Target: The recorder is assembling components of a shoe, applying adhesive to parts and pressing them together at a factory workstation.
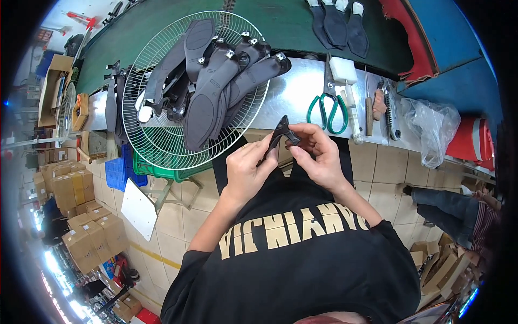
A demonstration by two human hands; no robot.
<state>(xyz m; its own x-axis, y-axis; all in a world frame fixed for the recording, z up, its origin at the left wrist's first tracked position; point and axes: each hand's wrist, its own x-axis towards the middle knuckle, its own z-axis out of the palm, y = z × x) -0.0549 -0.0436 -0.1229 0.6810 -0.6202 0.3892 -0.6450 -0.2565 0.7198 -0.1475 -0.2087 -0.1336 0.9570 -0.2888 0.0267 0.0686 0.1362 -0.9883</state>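
Observation:
Both hands hold a dark, glossy shoe part between them, in front of my body near the table edge. It looks like a heel-end piece seen edge-on; its lower part is hidden by fingers. My left hand pinches it from the left, and my right hand grips its right side with thumb and fingertips. Just beyond the left hand, a round wire basket holds a heap of black shoe soles, several with shiny metal bits at the heel end.
Right of the basket, green-handled scissors, a white square-topped tool, a wooden-handled tool and a wrench lie on the metal tabletop. A clear plastic bag hangs over its edge. White-tipped soles rest on the green surface.

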